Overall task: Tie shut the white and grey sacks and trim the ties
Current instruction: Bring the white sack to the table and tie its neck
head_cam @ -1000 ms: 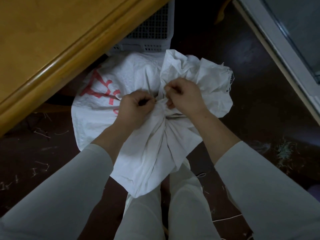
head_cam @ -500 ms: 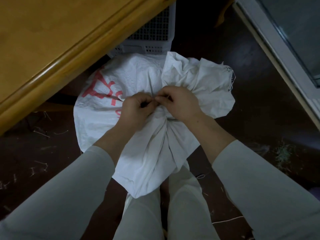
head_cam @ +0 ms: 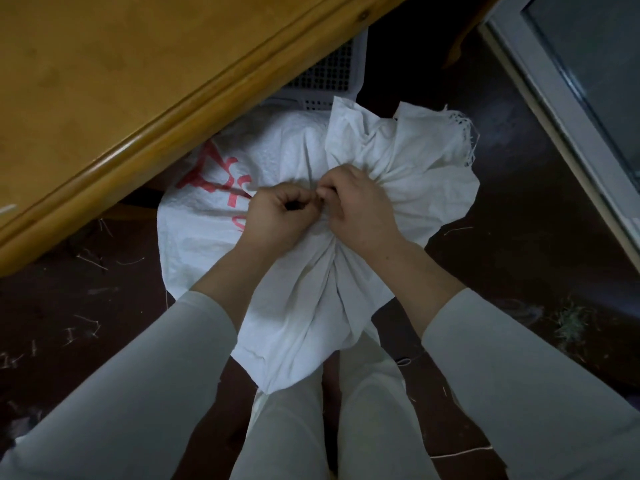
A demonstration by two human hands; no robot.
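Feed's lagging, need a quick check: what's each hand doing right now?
Left hand: closed, pinching the gathered neck of the white sack.
Right hand: closed, gripping the same neck; no tie visible.

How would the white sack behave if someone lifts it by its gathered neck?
Probably floppy: the sack falls in soft pleats where the left hand and right hand pinch its neck. Its body bulges round, so it is likely full and may sag heavily. The frayed edge suggests a weave that could shed threads when pulled.
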